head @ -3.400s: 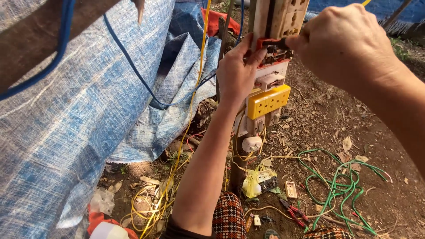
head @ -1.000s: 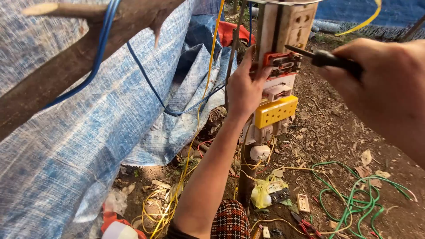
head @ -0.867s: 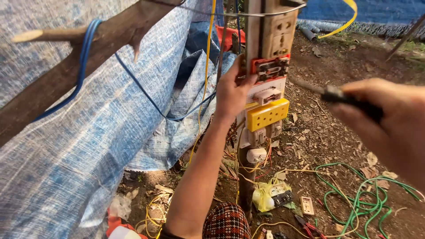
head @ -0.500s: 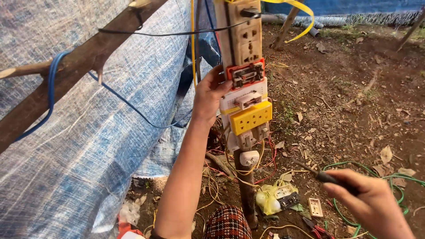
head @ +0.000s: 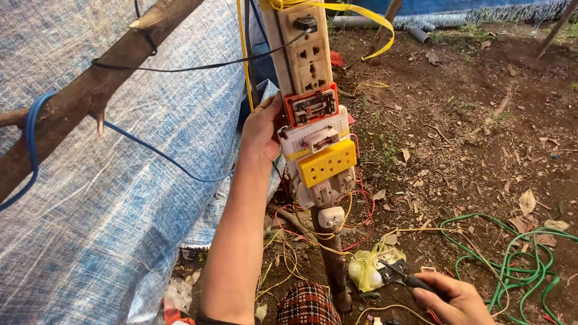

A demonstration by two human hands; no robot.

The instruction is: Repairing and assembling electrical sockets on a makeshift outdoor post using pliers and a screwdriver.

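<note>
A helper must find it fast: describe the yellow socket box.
Find the upright wooden post that the left hand steadies. A stack of sockets runs down it. The yellow socket box sits below the red-framed unit, the only solid yellow block there.

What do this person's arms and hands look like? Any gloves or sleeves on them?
Both hands are bare, with no gloves. The left hand joins a long bare forearm with no sleeve, watch or bracelet in sight. The right hand shows only to the wrist, also uncovered; no rings are visible on either hand.
</note>
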